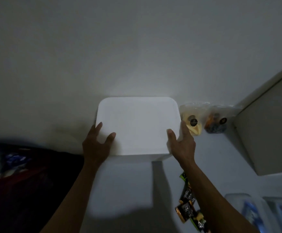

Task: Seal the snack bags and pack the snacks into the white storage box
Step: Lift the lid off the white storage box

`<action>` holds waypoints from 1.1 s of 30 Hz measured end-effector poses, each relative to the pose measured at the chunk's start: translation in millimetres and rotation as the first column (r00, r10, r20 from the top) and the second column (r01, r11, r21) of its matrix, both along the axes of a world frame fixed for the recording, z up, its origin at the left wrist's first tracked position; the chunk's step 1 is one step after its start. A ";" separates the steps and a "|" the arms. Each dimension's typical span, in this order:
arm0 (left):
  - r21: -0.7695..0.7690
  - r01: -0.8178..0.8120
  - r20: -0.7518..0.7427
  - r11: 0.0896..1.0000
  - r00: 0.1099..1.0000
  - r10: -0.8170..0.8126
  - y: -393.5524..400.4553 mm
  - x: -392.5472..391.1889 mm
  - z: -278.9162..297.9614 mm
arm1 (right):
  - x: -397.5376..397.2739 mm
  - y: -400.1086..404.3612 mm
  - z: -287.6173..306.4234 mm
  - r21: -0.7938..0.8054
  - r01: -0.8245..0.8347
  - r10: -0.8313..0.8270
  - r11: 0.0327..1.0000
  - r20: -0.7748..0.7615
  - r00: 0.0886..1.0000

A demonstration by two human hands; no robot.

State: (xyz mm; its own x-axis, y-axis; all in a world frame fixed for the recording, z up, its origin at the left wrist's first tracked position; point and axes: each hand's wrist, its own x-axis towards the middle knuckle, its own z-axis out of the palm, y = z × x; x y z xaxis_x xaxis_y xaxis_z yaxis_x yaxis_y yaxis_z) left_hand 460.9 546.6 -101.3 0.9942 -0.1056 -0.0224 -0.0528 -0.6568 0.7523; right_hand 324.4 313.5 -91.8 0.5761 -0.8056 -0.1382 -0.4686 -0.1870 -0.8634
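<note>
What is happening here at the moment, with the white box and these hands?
A person grips the white storage box on both sides: the left hand on its left edge, the right hand on its right. The lid is on. Two clear snack bags stand beside the box against the wall, not packed. A strip of dark snack sachets lies under the right forearm, and some clear packs lie at the lower right.

We seem to be in a dim room of a home, though the evidence is thin. A plain pale wall [137, 47] rises ahead and a white cabinet panel [268, 128] stands to the right. Household clutter lies about: clear snack bags [204, 118] by the wall, foil sachets [187, 204] on the pale surface [120, 190], and dark crumpled fabric [27, 182] at left.
</note>
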 end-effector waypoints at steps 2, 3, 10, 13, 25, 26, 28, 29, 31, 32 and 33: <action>-0.022 -0.018 0.013 1.000 1.000 0.019 -2.9 -0.8 -0.8 | 2.1 0.6 -0.8 -0.001 0.027 -0.027 1.000 0.005 1.000; -0.033 -0.026 0.009 0.999 1.000 0.026 -3.5 -1.1 -0.8 | 2.7 0.8 -0.9 0.005 0.038 -0.038 0.999 0.010 0.999; -0.046 -0.038 0.080 0.998 0.996 0.041 -2.0 -4.5 23.5 | -1.2 2.5 19.0 0.001 0.045 -0.045 0.999 0.058 0.997; -0.048 -0.026 0.135 0.999 0.990 0.032 4.5 -19.2 44.6 | -15.4 5.9 37.0 -0.027 0.029 -0.026 0.999 0.105 0.994; -0.054 -0.077 0.052 0.996 0.995 0.080 108.0 -216.4 41.1 | -192.3 94.9 26.6 -0.017 -0.058 0.060 0.998 0.188 0.980; -0.033 -0.079 0.028 0.996 0.996 0.080 119.8 -231.8 31.2 | -205.3 103.8 14.5 -0.011 -0.073 0.074 0.997 0.166 0.983; 0.037 -0.072 -0.040 0.997 0.996 0.073 141.3 -256.0 10.4 | -229.6 122.5 -10.5 0.011 -0.087 0.086 0.996 0.099 0.991; 0.059 -0.060 -0.073 0.996 0.995 0.065 149.7 -264.6 1.4 | -239.8 130.9 -20.7 0.031 -0.094 0.092 0.995 0.071 0.993; 0.071 -0.040 -0.141 0.997 0.989 0.050 161.0 -276.8 -13.7 | -256.0 144.6 -38.2 0.068 -0.101 0.100 0.993 0.018 0.995; 0.072 -0.030 -0.170 0.997 0.985 0.041 164.9 -280.2 -20.9 | -261.7 149.7 -47.1 0.081 -0.101 0.102 0.992 -0.004 0.995; 0.073 -0.015 -0.196 0.997 0.980 0.029 168.3 -282.1 -28.4 | -265.9 153.7 -56.8 0.098 -0.099 0.102 0.990 -0.022 0.995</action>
